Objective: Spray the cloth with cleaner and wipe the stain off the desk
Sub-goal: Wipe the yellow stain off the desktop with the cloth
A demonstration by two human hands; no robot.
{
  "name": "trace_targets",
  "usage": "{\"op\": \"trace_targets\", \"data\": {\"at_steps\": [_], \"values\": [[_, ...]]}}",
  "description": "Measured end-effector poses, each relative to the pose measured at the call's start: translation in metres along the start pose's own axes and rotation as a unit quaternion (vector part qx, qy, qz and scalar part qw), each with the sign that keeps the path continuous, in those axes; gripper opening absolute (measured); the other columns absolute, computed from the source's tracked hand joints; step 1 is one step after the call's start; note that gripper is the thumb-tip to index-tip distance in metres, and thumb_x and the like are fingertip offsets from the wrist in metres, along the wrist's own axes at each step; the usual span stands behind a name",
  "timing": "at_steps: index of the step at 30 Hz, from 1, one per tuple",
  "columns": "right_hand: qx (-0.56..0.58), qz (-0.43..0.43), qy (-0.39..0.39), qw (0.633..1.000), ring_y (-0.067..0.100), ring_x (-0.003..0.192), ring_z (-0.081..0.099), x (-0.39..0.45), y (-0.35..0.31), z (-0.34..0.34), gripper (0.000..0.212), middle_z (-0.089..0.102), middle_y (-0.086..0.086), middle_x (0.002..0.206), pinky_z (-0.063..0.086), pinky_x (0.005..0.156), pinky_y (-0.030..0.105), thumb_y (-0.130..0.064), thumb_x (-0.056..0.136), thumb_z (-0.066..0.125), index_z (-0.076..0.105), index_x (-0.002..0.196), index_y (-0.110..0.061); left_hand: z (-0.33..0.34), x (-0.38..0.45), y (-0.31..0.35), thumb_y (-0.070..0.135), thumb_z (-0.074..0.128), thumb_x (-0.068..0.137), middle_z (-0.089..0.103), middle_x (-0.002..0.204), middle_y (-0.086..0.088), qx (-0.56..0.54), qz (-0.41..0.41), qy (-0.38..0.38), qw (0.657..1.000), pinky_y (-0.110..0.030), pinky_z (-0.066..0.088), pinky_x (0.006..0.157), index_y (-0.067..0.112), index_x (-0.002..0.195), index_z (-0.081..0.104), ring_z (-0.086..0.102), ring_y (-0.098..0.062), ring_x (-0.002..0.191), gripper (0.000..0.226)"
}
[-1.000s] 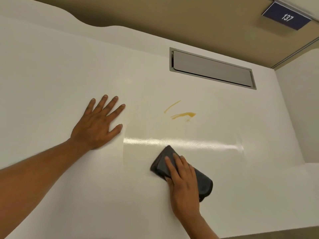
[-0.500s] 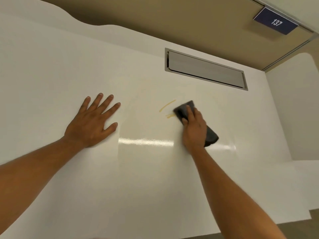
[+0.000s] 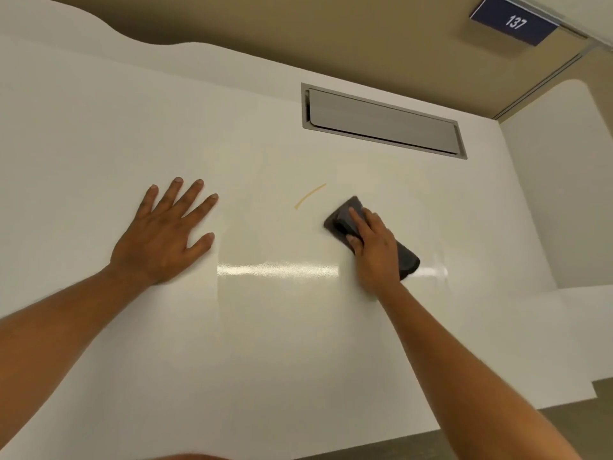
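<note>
A folded dark grey cloth [image 3: 406, 260] lies flat on the white desk [image 3: 282, 343], right of centre. My right hand [image 3: 373, 250] presses down on top of it, fingers together over the cloth. A thin curved yellow-brown stain streak [image 3: 310, 195] shows on the desk just left of and above the cloth, apart from it. My left hand [image 3: 166, 237] rests flat on the desk to the left, fingers spread, holding nothing. No spray bottle is in view.
A grey metal cable flap [image 3: 383, 122] is set into the desk behind the cloth. A tan partition runs along the back, with a dark blue sign reading 137 [image 3: 514, 21] at the top right. The desk's front edge [image 3: 447, 429] shows at the lower right.
My right hand slid the cloth from near me up over the stain, then slightly to the right. The lower, wider stain patch no longer shows; one thin streak is left. My left hand stayed put.
</note>
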State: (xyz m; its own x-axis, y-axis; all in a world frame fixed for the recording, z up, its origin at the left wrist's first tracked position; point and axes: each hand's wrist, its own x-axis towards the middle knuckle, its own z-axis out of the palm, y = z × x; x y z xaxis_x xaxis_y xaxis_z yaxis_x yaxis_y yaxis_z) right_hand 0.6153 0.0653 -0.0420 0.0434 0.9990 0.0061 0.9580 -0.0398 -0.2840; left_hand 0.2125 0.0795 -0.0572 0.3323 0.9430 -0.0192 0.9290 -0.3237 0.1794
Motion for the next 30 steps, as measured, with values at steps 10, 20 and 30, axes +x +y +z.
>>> {"op": "trace_targets", "data": {"at_steps": [10,20,30], "values": [[0.012,-0.109,-0.009,0.994,0.028,0.150,0.033,-0.055,-0.084,0.031,0.058,0.039,0.003,0.163,0.026,0.121,0.045,-0.024,0.102,0.058,0.040,0.156,-0.031,0.003,0.001,-0.002,0.061,0.027,0.101,0.021,0.176,-0.001,0.024,0.011,0.009,1.000,-0.057,0.015,0.131,0.033,0.166,0.021,0.016,-0.026,0.163,0.072],[-0.011,-0.026,-0.011,1.000,0.036,0.147,0.038,-0.066,0.032,-0.006,0.054,0.045,0.008,0.158,0.030,0.116,0.050,-0.027,0.099,0.054,0.045,0.153,-0.030,0.005,0.002,-0.001,0.061,0.027,0.100,0.020,0.176,-0.001,0.032,0.005,0.002,0.999,-0.058,0.015,0.131,0.033,0.167,0.020,0.019,-0.032,0.163,0.073],[-0.021,-0.074,0.029,0.997,0.038,0.135,0.048,0.070,-0.083,0.036,0.055,0.052,0.016,0.151,0.042,0.104,0.053,-0.023,0.097,0.064,0.051,0.150,-0.019,0.003,0.002,-0.001,0.063,0.026,0.100,0.017,0.177,0.003,0.023,0.001,-0.002,1.000,-0.055,0.012,0.132,0.036,0.167,0.018,0.016,-0.028,0.164,0.072]]}}
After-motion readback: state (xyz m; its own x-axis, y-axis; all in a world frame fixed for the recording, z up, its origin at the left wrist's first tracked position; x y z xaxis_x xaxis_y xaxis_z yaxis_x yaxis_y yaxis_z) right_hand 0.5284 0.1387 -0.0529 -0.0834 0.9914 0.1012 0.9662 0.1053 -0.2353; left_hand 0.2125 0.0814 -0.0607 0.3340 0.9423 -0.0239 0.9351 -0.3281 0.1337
